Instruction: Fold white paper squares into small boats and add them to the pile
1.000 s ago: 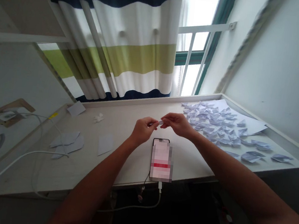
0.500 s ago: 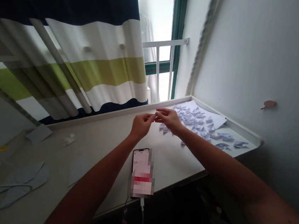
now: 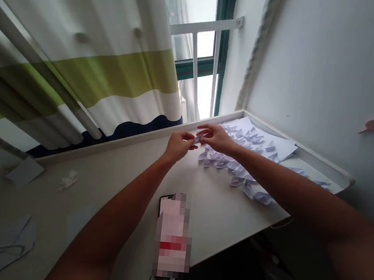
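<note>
A small folded paper boat [image 3: 198, 139] is between my two hands, above the white desk. My left hand [image 3: 178, 147] pinches its near left side with thumb and fingertips. From the right, my right hand [image 3: 218, 139] has its thumb and fingers closed on the same paper, the index finger stretched over the top. Fingers cover part of the fold. Just beyond and beneath my right hand, many similar white paper boats [image 3: 223, 163] lie massed on the desk, partly hidden by my right forearm.
A phone [image 3: 173, 227] with a cable lies at the desk's front edge. Flat white sheets [image 3: 281, 145] sit under the boats. Crumpled tissue [image 3: 68, 182] and paper pieces [image 3: 25, 172] lie to the left. A raised rim [image 3: 122, 145] runs along the back, beside a striped curtain [image 3: 113, 76].
My view has tilted down and moved closer to the desk. The fingers have shifted around the small paper, which now shows more clearly between my hands.
</note>
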Demonstrator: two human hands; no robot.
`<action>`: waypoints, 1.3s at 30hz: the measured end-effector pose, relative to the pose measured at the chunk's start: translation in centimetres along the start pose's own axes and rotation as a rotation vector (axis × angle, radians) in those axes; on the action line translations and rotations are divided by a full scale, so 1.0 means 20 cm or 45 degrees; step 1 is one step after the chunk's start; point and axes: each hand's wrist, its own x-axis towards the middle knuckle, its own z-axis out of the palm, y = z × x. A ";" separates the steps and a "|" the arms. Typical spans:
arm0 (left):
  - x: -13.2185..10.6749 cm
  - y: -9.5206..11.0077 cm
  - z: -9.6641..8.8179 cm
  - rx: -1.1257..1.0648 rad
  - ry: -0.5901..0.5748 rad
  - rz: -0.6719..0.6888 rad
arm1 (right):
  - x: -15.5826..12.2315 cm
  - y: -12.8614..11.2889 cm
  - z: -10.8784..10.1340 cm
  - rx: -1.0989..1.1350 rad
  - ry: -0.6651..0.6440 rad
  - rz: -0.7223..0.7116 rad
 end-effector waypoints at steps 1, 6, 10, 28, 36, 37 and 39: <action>0.03 -0.02 0.00 0.059 -0.008 0.015 | 0.03 0.01 0.00 -0.024 -0.009 0.003; 0.19 -0.08 0.00 0.405 -0.060 0.066 | 0.17 0.07 0.02 -0.193 0.027 0.111; 0.31 -0.14 0.02 0.646 -0.076 0.131 | 0.28 0.15 0.04 -0.441 0.053 0.245; 0.18 -0.17 -0.38 0.577 0.166 -0.019 | 0.33 -0.08 0.24 -0.991 -0.236 0.082; -0.89 -0.12 -1.32 0.733 0.765 -0.020 | -0.08 -0.29 1.28 -0.858 -1.175 -0.472; -1.03 -0.10 -1.41 0.681 0.810 -0.066 | -0.16 -0.31 1.42 -0.867 -1.291 -0.557; -1.28 -0.08 -1.51 0.564 0.833 -0.174 | -0.30 -0.35 1.66 -0.925 -1.416 -0.687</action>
